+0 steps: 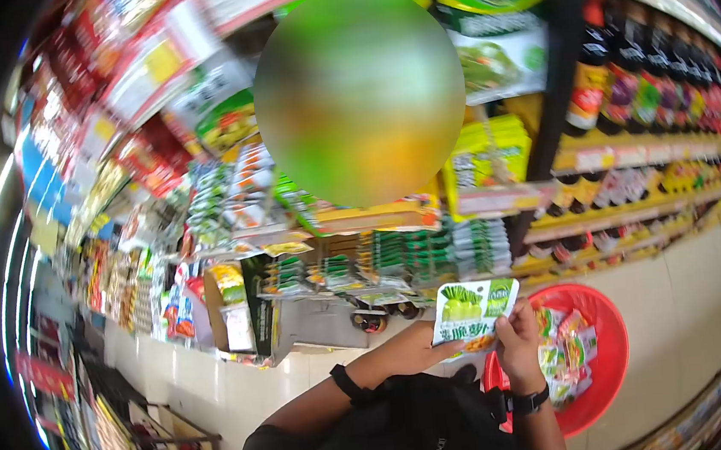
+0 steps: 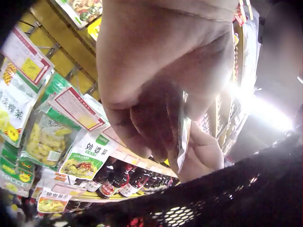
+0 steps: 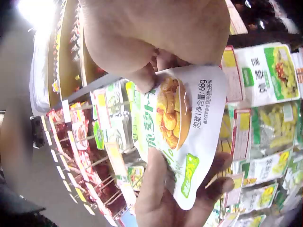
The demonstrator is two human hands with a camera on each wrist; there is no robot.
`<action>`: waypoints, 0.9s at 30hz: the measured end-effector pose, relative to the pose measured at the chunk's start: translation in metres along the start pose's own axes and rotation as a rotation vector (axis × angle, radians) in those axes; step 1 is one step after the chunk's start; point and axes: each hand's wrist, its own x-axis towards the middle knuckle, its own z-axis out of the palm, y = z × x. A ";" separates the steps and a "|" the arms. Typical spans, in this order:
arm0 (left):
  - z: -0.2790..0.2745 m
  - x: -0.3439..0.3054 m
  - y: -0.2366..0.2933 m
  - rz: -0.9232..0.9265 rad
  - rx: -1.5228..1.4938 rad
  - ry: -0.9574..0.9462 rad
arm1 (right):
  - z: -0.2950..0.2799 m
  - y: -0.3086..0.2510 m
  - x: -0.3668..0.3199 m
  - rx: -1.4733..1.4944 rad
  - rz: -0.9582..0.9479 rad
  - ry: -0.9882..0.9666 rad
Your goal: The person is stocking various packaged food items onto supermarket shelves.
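A white and green food packet [image 1: 471,311] with Chinese print is held between both hands in front of the body. The left hand [image 1: 418,346] grips its left edge, and the right hand [image 1: 518,344] pinches its right side with thumb and fingers. Seen from the right wrist, the packet [image 3: 189,118] shows a picture of a bowl of pickles and "68g"; the right hand [image 3: 161,38] is above it and the left hand [image 3: 175,198] below. In the left wrist view the packet [image 2: 183,137] is edge-on beside the curled fingers of the left hand [image 2: 161,61].
A red basket [image 1: 614,331] holding several packets stands on the tiled floor at the right. Shelves of hanging packets [image 1: 406,255] lie ahead, sauce bottles [image 1: 591,68] at upper right. A wooden rack [image 1: 160,431] is at lower left.
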 end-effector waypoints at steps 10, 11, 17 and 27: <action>-0.068 -0.079 -0.026 -0.057 0.079 0.235 | 0.055 0.024 0.017 -0.288 0.284 -0.394; -0.076 -0.086 -0.032 -0.042 0.075 0.263 | 0.064 0.026 0.024 -0.312 0.273 -0.442; -0.141 -0.148 -0.058 0.009 -0.037 0.355 | 0.144 0.063 0.036 -0.525 0.291 -0.596; -0.234 -0.262 -0.116 -0.112 -0.295 0.551 | 0.294 0.089 0.056 -0.847 0.102 -0.961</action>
